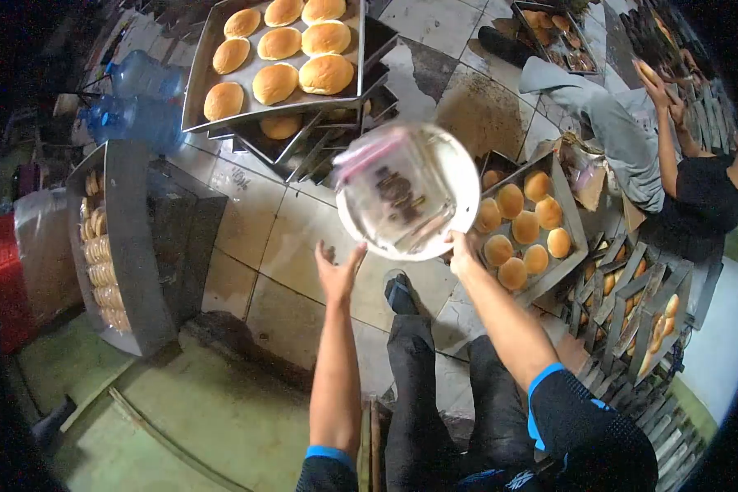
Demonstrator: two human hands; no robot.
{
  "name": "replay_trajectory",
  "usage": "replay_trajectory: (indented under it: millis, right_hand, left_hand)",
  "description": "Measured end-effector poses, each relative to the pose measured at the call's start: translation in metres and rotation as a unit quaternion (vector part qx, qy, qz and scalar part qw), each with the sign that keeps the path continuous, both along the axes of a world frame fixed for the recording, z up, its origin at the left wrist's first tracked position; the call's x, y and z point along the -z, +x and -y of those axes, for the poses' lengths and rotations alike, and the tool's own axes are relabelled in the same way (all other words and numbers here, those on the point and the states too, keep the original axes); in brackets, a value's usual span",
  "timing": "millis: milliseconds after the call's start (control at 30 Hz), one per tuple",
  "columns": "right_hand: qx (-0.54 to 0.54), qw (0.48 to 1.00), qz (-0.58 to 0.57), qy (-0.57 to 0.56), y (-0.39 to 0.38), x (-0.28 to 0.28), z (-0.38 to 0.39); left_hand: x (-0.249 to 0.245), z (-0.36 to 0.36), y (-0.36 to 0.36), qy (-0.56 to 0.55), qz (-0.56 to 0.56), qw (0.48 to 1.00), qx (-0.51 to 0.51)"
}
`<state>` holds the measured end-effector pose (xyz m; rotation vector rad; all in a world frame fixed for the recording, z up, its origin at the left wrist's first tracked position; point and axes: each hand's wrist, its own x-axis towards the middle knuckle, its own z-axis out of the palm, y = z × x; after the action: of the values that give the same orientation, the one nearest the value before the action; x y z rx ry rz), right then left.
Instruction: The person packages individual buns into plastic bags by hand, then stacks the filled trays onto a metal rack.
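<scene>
My right hand (461,252) grips the near rim of a white round dish (465,176), whose depth I cannot make out. On the dish lies a clear plastic bag (393,189) with dark print and a pink edge, slightly blurred. My left hand (338,269) has its fingers spread, just off the dish's lower left rim and holding nothing. Beyond the dish, baked buns (276,82) sit on a metal tray (291,112) on top of a stack. Right of the dish is another tray (580,234) of round buns (525,227).
At left stands a metal box (143,246) with packed rounds of bread, beside large blue water bottles (143,102). A person (701,193) sits at right, holding a long bread roll. Wooden crates (631,303) hold more rolls. Tiled floor (291,254) lies below.
</scene>
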<state>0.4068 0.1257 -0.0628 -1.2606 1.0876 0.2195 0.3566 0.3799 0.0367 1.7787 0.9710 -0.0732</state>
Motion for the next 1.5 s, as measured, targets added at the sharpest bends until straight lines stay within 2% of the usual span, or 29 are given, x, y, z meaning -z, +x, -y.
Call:
replay_trajectory:
  millis: [67, 133, 200, 267, 333, 400, 467, 533, 567, 600, 633, 667, 733, 800, 867, 967, 1033, 1067, 1100, 1133, 1167, 1200, 1233, 1267, 1300, 1333, 1400, 1467, 1500]
  right_hand:
    - [-0.045, 0.998, -0.039, 0.028, -0.028, -0.044, 0.003]
    - [-0.07, 0.996, -0.052, 0.029, -0.077, -0.051, 0.011]
    - [-0.121, 0.988, -0.094, 0.032, -0.124, -0.067, 0.023]
    - [-0.099, 0.993, -0.052, 0.04, -0.165, -0.09, 0.036]
    - [-0.16, 0.976, -0.123, 0.079, -0.215, -0.097, 0.06]
    - [-0.15, 0.981, -0.109, 0.062, -0.269, -0.11, 0.079]
    - [-0.135, 0.981, -0.124, 0.064, -0.32, -0.112, 0.098]
    - [-0.126, 0.954, -0.222, 0.155, -0.374, -0.112, 0.116]
    - [-0.074, 0.976, -0.167, 0.117, -0.393, -0.116, 0.114]
    - [-0.077, 0.967, -0.214, 0.119, -0.409, -0.111, 0.117]
    - [-0.016, 0.966, -0.214, 0.142, -0.432, -0.1, 0.129]
    - [0.048, 0.96, -0.221, 0.163, -0.452, -0.086, 0.126]
    - [0.165, 0.936, -0.2, 0.237, -0.461, -0.07, 0.134]
    - [0.191, 0.928, -0.22, 0.231, -0.478, -0.042, 0.143]
    - [0.21, 0.923, -0.243, 0.211, -0.502, -0.008, 0.146]
    - [0.137, 0.921, -0.3, 0.209, -0.504, 0.01, 0.15]
    - [-0.006, 0.967, -0.254, -0.037, -0.498, 0.009, 0.143]
    - [-0.079, 0.959, -0.222, -0.16, -0.494, 0.007, 0.14]
    - [-0.125, 0.899, -0.22, -0.358, -0.479, -0.006, 0.139]
    - [-0.169, 0.799, -0.205, -0.54, -0.453, -0.033, 0.145]
    - [-0.2, 0.84, -0.131, -0.488, -0.427, -0.06, 0.159]
    - [-0.23, 0.888, -0.1, -0.386, -0.42, -0.064, 0.167]
    - [-0.256, 0.923, -0.067, -0.279, -0.415, -0.066, 0.175]
    - [-0.277, 0.945, -0.032, -0.17, -0.409, -0.065, 0.182]
    - [-0.256, 0.959, -0.049, -0.108, -0.397, -0.062, 0.176]
    - [-0.279, 0.95, -0.045, -0.135, -0.383, -0.063, 0.171]
    - [-0.324, 0.926, -0.036, -0.191, -0.358, -0.064, 0.16]
    - [-0.346, 0.915, 0.002, -0.206, -0.363, -0.031, 0.144]
    - [-0.348, 0.917, -0.037, -0.194, -0.352, -0.039, 0.141]
  left_hand:
    - [0.015, -0.005, 0.0, 0.004, -0.024, 0.999, -0.033]
    - [0.004, -0.006, -0.017, -0.039, 0.077, 0.993, 0.082]
    - [-0.052, 0.009, -0.04, -0.108, 0.012, 0.988, 0.111]
    - [-0.063, 0.014, -0.087, -0.097, -0.03, 0.985, 0.142]
    - [-0.11, 0.045, -0.111, -0.119, -0.049, 0.985, 0.112]
    - [-0.121, 0.069, -0.133, -0.154, 0.059, 0.98, 0.112]
    - [-0.106, 0.079, -0.154, -0.161, -0.049, 0.979, 0.116]
    - [-0.095, 0.086, -0.167, -0.152, -0.201, 0.937, 0.243]
    - [-0.085, 0.089, -0.175, -0.176, -0.228, 0.924, 0.254]
    - [-0.065, 0.094, -0.193, -0.172, -0.207, 0.923, 0.275]
    - [-0.047, 0.099, -0.212, -0.168, -0.185, 0.922, 0.296]
    - [-0.035, 0.118, -0.225, -0.227, -0.148, 0.935, 0.231]
    - [0.015, 0.117, -0.25, -0.033, -0.189, 0.897, 0.398]
    - [0.053, 0.13, -0.265, -0.056, -0.131, 0.923, 0.358]
    - [0.067, 0.142, -0.257, -0.016, -0.119, 0.901, 0.417]
    - [0.08, 0.154, -0.247, -0.002, -0.121, 0.884, 0.451]
    - [0.094, 0.147, -0.259, 0.037, -0.152, 0.882, 0.446]
    - [0.092, 0.147, -0.263, 0.072, -0.154, 0.885, 0.433]
    - [0.07, 0.159, -0.262, 0.138, -0.132, 0.897, 0.4]
    - [0.053, 0.169, -0.266, 0.205, -0.109, 0.902, 0.364]
    - [0.047, 0.173, -0.28, 0.207, -0.134, 0.921, 0.301]
    - [0.057, 0.168, -0.305, 0.198, -0.087, 0.949, 0.23]
    - [0.052, 0.171, -0.325, 0.055, -0.111, 0.984, 0.125]
    - [0.047, 0.18, -0.338, -0.09, -0.13, 0.987, 0.016]
    - [0.04, 0.191, -0.34, -0.044, -0.203, 0.973, 0.103]
    - [0.031, 0.202, -0.34, 0.002, -0.273, 0.944, 0.188]
    - [0.044, 0.217, -0.333, -0.008, -0.207, 0.956, 0.206]
    - [0.073, 0.228, -0.337, 0.009, -0.137, 0.97, 0.202]
    - [0.07, 0.234, -0.329, 0.021, -0.135, 0.971, 0.196]
